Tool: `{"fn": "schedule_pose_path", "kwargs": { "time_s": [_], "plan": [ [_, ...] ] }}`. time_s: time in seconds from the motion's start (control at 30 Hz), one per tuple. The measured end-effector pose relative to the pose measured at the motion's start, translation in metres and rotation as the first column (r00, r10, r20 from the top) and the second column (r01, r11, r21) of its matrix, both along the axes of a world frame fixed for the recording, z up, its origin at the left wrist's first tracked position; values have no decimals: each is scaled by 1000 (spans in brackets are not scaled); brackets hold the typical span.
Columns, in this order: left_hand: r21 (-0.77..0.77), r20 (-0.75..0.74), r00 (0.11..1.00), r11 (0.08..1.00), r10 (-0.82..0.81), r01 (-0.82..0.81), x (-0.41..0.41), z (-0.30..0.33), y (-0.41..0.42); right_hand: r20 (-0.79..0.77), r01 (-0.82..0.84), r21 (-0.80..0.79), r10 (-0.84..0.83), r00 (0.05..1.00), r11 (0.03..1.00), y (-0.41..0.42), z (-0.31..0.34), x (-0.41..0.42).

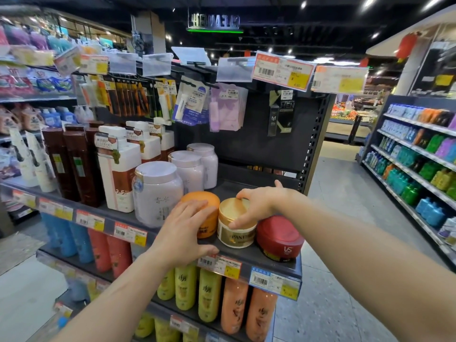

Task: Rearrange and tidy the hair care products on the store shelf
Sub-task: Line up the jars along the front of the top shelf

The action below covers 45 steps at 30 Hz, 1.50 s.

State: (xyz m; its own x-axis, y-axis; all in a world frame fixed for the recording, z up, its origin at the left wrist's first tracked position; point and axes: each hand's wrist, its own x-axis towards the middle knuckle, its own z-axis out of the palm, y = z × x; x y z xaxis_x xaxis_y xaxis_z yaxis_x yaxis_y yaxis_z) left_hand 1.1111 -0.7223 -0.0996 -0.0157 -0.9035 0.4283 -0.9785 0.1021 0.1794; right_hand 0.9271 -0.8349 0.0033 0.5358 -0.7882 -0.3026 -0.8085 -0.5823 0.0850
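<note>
Your forearms reach in from the bottom edge toward the front of the shelf (249, 255), where three squat jars stand in a row at its right end. Your left hand (183, 230) lies over the front of the orange jar (201, 202), fingers spread and straight across lid and side, thumb down by the shelf lip, pressing more than gripping. Your right hand (254, 206) comes in from the right and caps the gold jar (234, 224), fingertips curled over the far rim of its lid and thumb against the near side, so it pinches that jar. The red jar (280, 239) sits just right of it, under your right wrist, tipped forward near the shelf corner. Gold stands upright between the other two, touching or nearly touching orange. Any shift of gold looks to belong to your right hand, with your left steadying orange.
</note>
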Motion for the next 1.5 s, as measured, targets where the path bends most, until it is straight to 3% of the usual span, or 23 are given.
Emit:
{"fn": "schedule_pose_path", "kwargs": {
  "time_s": [0.17,0.3,0.8,1.2,1.5],
  "plan": [
    [-2,-13,1000,1000,-8,8,0,-1,0,32,62,-157,-58,998,986,1,-12,6],
    [5,-12,1000,1000,-15,16,0,0,0,140,14,10,-15,990,1000,0,-10,3],
    [5,-18,1000,1000,0,0,1,-3,0,151,-66,-64,75,986,996,-9,-22,-2],
    [22,-30,999,1000,13,-12,-5,9,-2,262,-66,-30,71,962,997,-6,-19,-51],
    [31,-41,993,994,-107,108,-64,14,-22,242,-68,81,46,969,994,-6,-28,-103]
  ]
}}
